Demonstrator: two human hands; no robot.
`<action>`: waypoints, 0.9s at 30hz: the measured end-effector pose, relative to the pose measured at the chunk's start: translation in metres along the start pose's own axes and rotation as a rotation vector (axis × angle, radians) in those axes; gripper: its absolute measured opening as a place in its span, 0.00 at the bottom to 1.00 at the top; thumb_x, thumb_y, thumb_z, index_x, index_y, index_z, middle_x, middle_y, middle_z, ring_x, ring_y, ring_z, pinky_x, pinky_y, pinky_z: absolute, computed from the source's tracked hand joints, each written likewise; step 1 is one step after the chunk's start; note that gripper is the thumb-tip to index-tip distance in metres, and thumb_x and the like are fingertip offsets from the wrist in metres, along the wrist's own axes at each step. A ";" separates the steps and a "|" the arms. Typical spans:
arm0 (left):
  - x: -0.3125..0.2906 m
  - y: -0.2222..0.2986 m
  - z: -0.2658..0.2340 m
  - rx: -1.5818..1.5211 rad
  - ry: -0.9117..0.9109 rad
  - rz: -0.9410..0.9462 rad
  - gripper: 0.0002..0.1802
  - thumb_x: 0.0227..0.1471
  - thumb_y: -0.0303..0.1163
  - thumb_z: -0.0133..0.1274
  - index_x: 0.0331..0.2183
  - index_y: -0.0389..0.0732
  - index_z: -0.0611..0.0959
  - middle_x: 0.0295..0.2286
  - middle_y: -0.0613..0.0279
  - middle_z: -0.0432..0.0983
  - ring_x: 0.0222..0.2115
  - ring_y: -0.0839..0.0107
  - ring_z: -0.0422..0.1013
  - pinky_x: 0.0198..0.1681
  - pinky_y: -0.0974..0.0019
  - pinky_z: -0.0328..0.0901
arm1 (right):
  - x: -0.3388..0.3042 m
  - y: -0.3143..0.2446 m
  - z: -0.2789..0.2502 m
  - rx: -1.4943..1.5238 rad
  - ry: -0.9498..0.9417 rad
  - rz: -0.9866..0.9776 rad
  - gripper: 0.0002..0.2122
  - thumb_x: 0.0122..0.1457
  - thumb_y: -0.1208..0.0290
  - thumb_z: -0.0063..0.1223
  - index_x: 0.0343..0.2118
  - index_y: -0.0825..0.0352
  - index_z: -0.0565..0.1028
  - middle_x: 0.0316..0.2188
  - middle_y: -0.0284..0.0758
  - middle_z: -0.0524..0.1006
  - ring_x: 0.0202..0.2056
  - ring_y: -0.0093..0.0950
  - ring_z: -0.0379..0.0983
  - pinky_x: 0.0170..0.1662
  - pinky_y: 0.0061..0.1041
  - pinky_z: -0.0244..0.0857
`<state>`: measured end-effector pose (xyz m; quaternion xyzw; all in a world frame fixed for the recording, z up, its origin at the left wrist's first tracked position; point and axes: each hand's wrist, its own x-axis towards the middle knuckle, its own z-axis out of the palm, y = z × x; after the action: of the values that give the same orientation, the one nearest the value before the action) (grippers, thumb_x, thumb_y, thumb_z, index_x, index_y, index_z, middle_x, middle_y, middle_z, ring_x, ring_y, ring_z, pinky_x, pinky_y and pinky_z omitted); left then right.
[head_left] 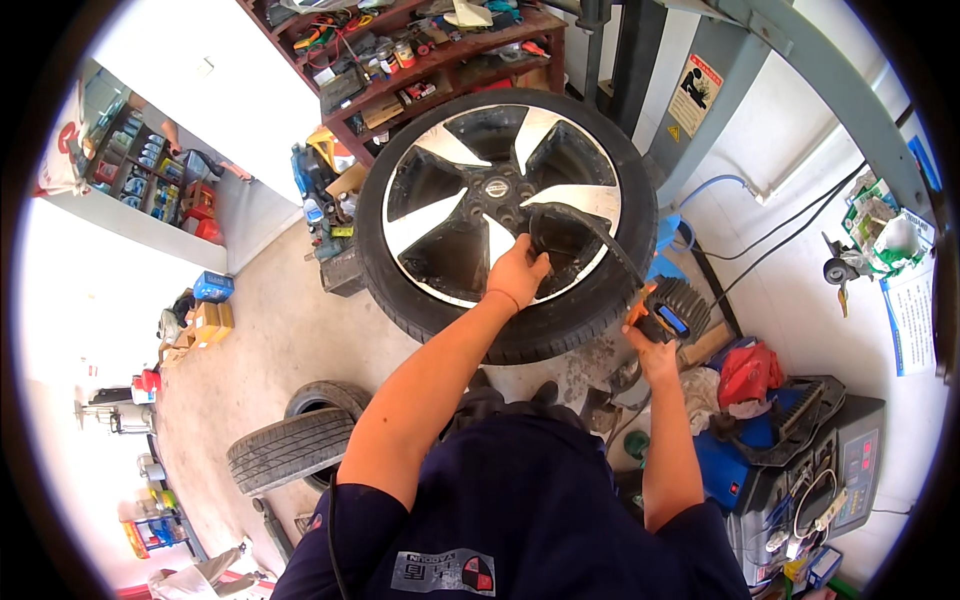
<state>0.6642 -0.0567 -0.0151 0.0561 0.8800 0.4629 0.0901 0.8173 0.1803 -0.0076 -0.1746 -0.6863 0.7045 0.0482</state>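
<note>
A wheel (520,335) with a black tyre and a silver-and-black five-spoke rim (430,150) is in front of me, its outer face toward me. My left hand (518,272) reaches over the lower part of the rim, its fingers closed on the end of a black air hose (605,238). The hose loops over the spokes to a tyre inflator (672,312) with a small blue display and an orange part. My right hand (652,352) holds this inflator just right of the tyre. The hose's tip is hidden among my left fingers.
Behind the wheel stands a reddish-brown shelf (455,50) full of tools and cans. Used tyres (290,450) lie on the floor at left. A grey machine post (715,95) rises at the back right. A machine with a control panel (860,465) stands at the lower right.
</note>
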 end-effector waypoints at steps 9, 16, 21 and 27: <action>0.002 -0.004 0.001 -0.013 -0.005 0.009 0.18 0.56 0.41 0.56 0.37 0.36 0.73 0.26 0.49 0.79 0.31 0.49 0.76 0.37 0.54 0.68 | 0.003 0.005 -0.002 0.079 -0.026 -0.027 0.11 0.53 0.85 0.62 0.40 0.67 0.77 0.34 0.27 0.75 0.36 0.24 0.71 0.40 0.28 0.65; -0.001 -0.001 -0.001 -0.002 -0.019 -0.023 0.17 0.56 0.41 0.56 0.36 0.37 0.73 0.26 0.50 0.79 0.31 0.50 0.76 0.37 0.55 0.68 | 0.000 0.001 0.003 0.124 -0.011 -0.006 0.11 0.50 0.75 0.67 0.36 0.67 0.76 0.30 0.28 0.74 0.31 0.24 0.68 0.36 0.28 0.64; -0.002 0.003 -0.001 -0.006 -0.017 -0.008 0.17 0.57 0.40 0.56 0.36 0.36 0.73 0.26 0.50 0.79 0.31 0.50 0.76 0.37 0.55 0.68 | 0.002 0.013 -0.005 0.147 -0.033 -0.011 0.09 0.53 0.79 0.64 0.37 0.67 0.77 0.33 0.27 0.75 0.34 0.24 0.69 0.38 0.27 0.64; -0.002 0.003 -0.002 -0.007 -0.018 -0.009 0.16 0.57 0.40 0.55 0.36 0.36 0.73 0.26 0.50 0.79 0.30 0.51 0.76 0.37 0.55 0.68 | 0.000 0.010 -0.004 0.044 -0.030 0.011 0.09 0.55 0.83 0.62 0.39 0.68 0.78 0.35 0.26 0.76 0.37 0.22 0.71 0.42 0.25 0.65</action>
<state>0.6663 -0.0574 -0.0115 0.0559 0.8779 0.4649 0.1002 0.8202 0.1841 -0.0173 -0.1667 -0.6702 0.7223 0.0376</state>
